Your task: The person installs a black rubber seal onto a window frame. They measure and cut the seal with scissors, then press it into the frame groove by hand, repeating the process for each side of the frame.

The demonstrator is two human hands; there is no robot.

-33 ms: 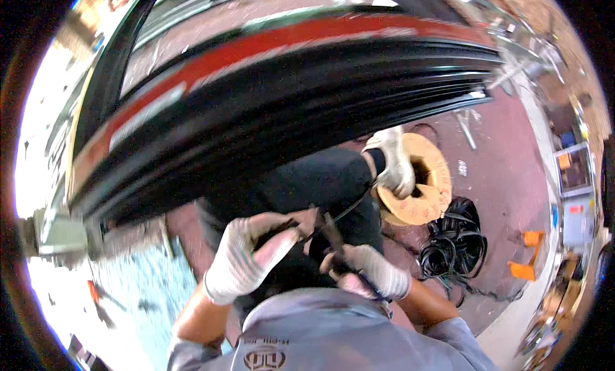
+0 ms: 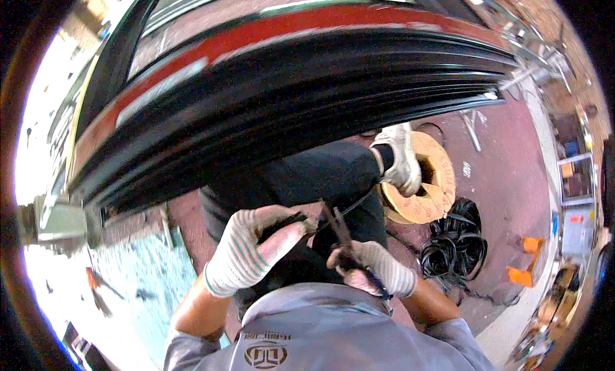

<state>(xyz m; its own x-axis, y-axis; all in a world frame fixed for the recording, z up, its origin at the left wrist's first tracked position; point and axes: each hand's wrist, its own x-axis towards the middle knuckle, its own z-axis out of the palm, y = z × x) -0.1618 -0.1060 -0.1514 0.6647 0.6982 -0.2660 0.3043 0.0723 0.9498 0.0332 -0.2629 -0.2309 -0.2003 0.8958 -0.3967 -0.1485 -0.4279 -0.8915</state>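
A worker in striped knit gloves grips a thin black cable and a slim dark hand tool beneath a stack of long black metal profiles.

The left hand [image 2: 246, 252] is closed in a fist around the thin black cable [image 2: 349, 208], which runs from the fist towards the right, across the worker's dark trouser leg; the right hand [image 2: 375, 268], just beside it, is wrapped around the slim dark hand tool [image 2: 339, 233], whose tip points up and away. The cable looks light, limp and springy, likely to slip through a glove unless held close to the working end. Farther right, a shoe rests on a round wooden cable reel [image 2: 432, 179], with a loose coil of black cable [image 2: 458, 246] on the reddish floor [image 2: 506, 172]. The long black metal profiles [image 2: 288, 108] span the far side.
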